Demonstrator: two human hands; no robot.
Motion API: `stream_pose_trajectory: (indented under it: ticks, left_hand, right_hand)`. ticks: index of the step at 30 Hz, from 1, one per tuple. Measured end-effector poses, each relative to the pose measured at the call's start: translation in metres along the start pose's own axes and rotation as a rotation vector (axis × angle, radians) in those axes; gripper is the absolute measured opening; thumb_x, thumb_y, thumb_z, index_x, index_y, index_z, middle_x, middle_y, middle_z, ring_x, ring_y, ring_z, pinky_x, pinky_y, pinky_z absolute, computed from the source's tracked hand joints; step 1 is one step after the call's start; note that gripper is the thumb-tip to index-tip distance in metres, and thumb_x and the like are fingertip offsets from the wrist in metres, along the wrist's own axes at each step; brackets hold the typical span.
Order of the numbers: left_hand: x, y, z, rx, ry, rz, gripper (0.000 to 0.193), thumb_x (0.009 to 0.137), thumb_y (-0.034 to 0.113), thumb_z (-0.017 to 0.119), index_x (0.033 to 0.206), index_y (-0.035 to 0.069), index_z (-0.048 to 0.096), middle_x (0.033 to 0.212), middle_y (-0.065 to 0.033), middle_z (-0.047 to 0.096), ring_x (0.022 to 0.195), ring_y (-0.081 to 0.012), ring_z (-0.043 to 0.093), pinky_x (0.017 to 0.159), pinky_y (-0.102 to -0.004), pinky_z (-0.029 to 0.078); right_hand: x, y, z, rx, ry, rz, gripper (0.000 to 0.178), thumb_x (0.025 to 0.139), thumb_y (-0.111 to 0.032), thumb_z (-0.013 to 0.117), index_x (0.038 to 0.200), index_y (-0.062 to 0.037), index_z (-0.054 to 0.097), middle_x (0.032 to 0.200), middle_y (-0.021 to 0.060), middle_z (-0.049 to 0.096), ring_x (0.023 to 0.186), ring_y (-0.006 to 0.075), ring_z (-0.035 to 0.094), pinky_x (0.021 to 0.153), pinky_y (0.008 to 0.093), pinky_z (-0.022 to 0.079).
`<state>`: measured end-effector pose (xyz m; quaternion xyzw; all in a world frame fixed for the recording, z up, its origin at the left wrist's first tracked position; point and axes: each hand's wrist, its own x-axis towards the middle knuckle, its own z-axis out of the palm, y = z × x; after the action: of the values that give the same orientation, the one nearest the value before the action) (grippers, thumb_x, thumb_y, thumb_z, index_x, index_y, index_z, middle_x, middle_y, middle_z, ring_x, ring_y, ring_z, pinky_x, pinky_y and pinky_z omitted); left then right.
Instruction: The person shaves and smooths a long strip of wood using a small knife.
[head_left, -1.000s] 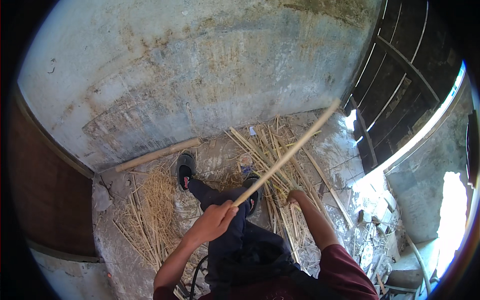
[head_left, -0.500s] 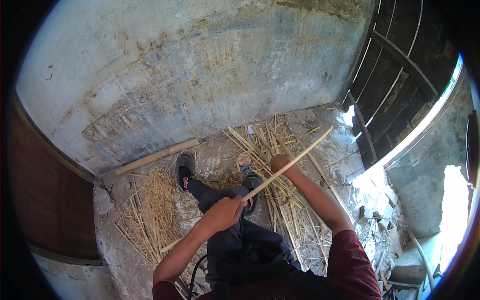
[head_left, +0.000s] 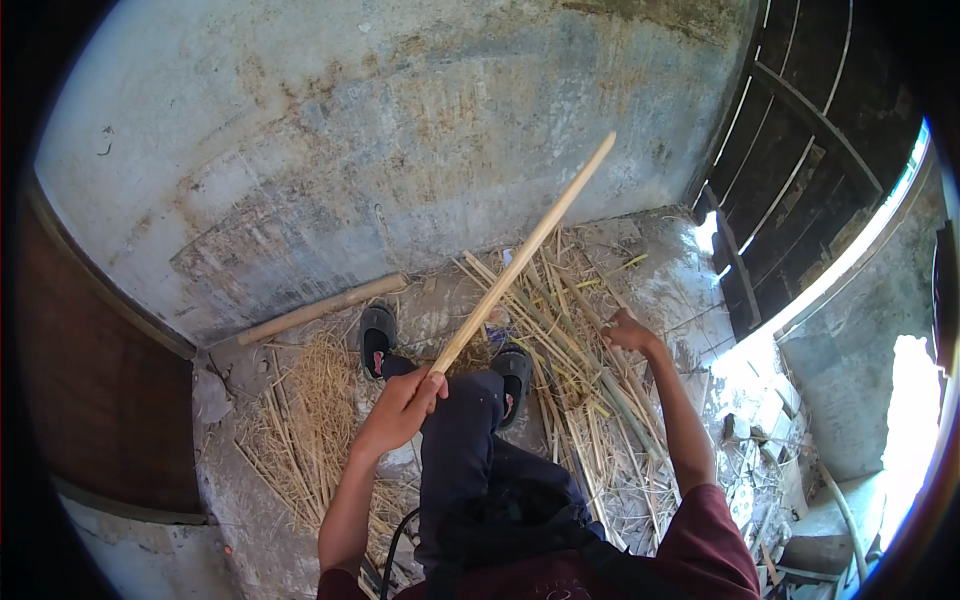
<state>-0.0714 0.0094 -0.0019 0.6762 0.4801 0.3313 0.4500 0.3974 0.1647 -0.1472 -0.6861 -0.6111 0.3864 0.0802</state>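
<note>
My left hand is closed round the lower end of a long pale bamboo strip. The strip slants up to the far right, its far end raised in front of the wall. Away to the right, my right hand hovers over a pile of split bamboo strips, apart from the held strip. Its fingers are curled, and whatever they may hold cannot be made out. Below the hands are my dark-trousered legs and two dark shoes.
Fine straw-like shavings heap on the floor at left. A bamboo pole lies along the foot of the stained wall. A dark slatted wooden door stands at right, with broken blocks near it.
The bamboo strip has swung up more steeply, its far end rising and moving left. My left hand has shifted left and slightly up. My right hand has pulled away from the strip to the right.
</note>
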Motion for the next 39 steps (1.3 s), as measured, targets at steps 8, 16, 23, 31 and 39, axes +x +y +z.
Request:
stream_pose_trajectory:
  ticks: [8, 16, 23, 31, 39]
  left_hand:
    - [-0.009, 0.019, 0.014, -0.558, -0.15, -0.22, 0.042, 0.116, 0.039, 0.042, 0.099, 0.003, 0.055, 0.063, 0.0073, 0.032, 0.049, -0.0022, 0.025, 0.045, -0.0238, 0.02]
    - [-0.008, 0.039, 0.03, -0.581, -0.204, -0.302, 0.042, 0.114, 0.045, 0.043, 0.104, 0.005, 0.055, 0.064, 0.0062, 0.033, 0.048, -0.0034, 0.028, 0.043, -0.0216, 0.028]
    - [-0.003, 0.046, 0.043, -0.741, -0.26, -0.265, 0.04, 0.112, 0.05, 0.046, 0.111, 0.01, 0.05, 0.063, 0.0064, 0.029, 0.048, -0.0043, 0.03, 0.043, -0.0227, 0.028]
    - [-0.006, 0.049, 0.052, -0.87, -0.335, -0.27, 0.036, 0.114, 0.046, 0.044, 0.11, 0.011, 0.05, 0.067, 0.0073, 0.029, 0.05, -0.0028, 0.026, 0.044, -0.0213, 0.024]
    - [-0.01, 0.05, 0.057, -0.823, -0.272, -0.284, 0.034, 0.115, 0.046, 0.042, 0.11, 0.013, 0.05, 0.069, 0.0077, 0.031, 0.051, -0.0018, 0.023, 0.045, -0.0212, 0.02]
  right_hand:
    - [-0.065, -0.015, 0.033, 0.694, 0.251, -0.13, 0.029, 0.101, -0.022, 0.052, 0.125, -0.0113, 0.038, 0.082, 0.0018, 0.052, 0.064, 0.0126, 0.046, 0.057, 0.031, 0.04]
    - [-0.157, -0.118, 0.043, 0.748, 0.539, -0.491, 0.014, 0.11, -0.013, 0.051, 0.121, -0.0104, 0.043, 0.088, 0.0, 0.05, 0.068, 0.0076, 0.04, 0.059, 0.0272, 0.036]
    - [-0.191, -0.152, 0.057, 0.406, 0.714, -0.852, 0.02, 0.102, -0.004, 0.063, 0.117, -0.0046, 0.05, 0.099, 0.0125, 0.066, 0.079, 0.0227, 0.065, 0.069, 0.0355, 0.05]
    - [-0.2, -0.174, 0.06, 0.198, 0.52, -1.138, 0.029, 0.093, -0.005, 0.076, 0.116, -0.0046, 0.058, 0.096, 0.0125, 0.071, 0.074, 0.0316, 0.073, 0.062, 0.0411, 0.056]
    - [-0.208, -0.181, 0.058, 0.186, 0.457, -1.105, 0.029, 0.091, -0.005, 0.077, 0.115, -0.0065, 0.061, 0.092, 0.0118, 0.071, 0.074, 0.0308, 0.073, 0.061, 0.0397, 0.056]
